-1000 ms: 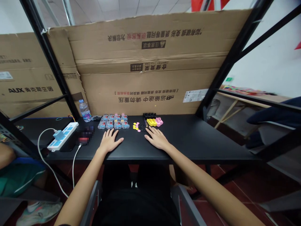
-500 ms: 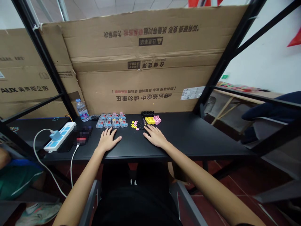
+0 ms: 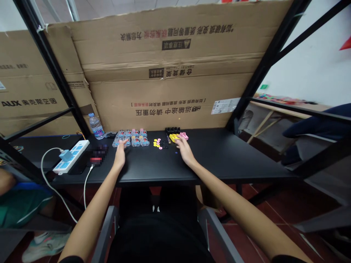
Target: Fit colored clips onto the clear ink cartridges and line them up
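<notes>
My left hand (image 3: 120, 151) is open at the near edge of several clear plastic pieces (image 3: 135, 141), its fingers over the front left ones; nothing is seen held in it. My right hand (image 3: 185, 149) has its fingertips at the yellow parts (image 3: 173, 137) and pink parts (image 3: 183, 136); whether it grips one is too small to tell. Behind these sit black parts (image 3: 172, 129). Between the hands lie small yellow and pink rings (image 3: 157, 143) and little black pieces (image 3: 163, 144). A small dark blue bit (image 3: 176, 152) is left of my right hand.
On the left of the black table (image 3: 153, 170) are a water bottle (image 3: 96, 126), a white power strip (image 3: 71, 156) with a cable, and a blurred-out dark object. Cardboard (image 3: 164, 87) stands behind, between black posts. A person's leg and shoe (image 3: 45, 246) show at the lower left.
My left hand has turned onto its side and shifted left and forward over the clear pieces. My right hand has moved right and up to the yellow and pink parts, uncovering the blue bit.
</notes>
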The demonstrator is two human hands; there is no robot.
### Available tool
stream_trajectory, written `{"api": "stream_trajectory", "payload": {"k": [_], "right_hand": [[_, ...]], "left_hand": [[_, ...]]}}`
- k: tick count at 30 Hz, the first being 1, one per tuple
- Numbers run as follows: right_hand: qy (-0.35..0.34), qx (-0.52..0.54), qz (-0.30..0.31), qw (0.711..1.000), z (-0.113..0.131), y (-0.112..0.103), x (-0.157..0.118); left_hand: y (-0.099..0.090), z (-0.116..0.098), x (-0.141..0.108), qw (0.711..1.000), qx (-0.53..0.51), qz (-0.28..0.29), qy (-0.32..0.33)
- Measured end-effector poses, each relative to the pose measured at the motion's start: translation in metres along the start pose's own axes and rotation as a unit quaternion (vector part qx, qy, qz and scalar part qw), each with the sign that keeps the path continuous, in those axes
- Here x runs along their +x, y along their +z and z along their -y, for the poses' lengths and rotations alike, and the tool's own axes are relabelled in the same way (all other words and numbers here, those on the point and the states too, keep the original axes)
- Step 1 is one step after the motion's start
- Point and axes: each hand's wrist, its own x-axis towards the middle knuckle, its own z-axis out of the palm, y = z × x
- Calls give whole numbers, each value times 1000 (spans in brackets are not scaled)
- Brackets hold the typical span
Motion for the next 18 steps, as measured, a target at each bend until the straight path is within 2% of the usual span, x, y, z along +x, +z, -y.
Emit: {"api": "stream_trajectory", "payload": {"k": [2,3,4,5,7,8,9,10,11,13,15,16,18], "right_hand": [[45,104,-28,993,-6,-2,6],[68,158,-43,984,-8,-4,8],[94,225,-60,968,-9,-6,9],[127,308,-77,940,-10,-8,9],[193,481,-109,848,-10,-12,8],[215,544,-120,802,-8,-14,8],[220,572,-124,780,-7,-15,8],[208,564,-122,790,-4,-16,7],[187,538,-117,813,-1,-16,7],[140,475,-103,863,7,-16,5],[107,435,-88,890,18,-14,-1],[92,421,-79,899,25,-13,-6],[48,386,-48,920,38,-12,-17]], "left_hand": [[-4,0,4,992,-122,-4,-20],[-6,0,5,974,-222,-7,-38],[-7,1,5,941,-332,-13,-61],[-8,2,5,895,-437,-22,-89],[-10,4,5,807,-571,-43,-143],[-10,5,5,780,-602,-50,-164],[-11,6,6,764,-618,-55,-177],[-12,7,6,763,-618,-58,-179],[-12,7,7,783,-595,-58,-169],[-11,7,9,854,-502,-51,-125],[-5,5,7,913,-398,-33,-80],[-1,3,4,930,-362,-22,-64],[9,-3,-5,944,-326,0,-43]]}}
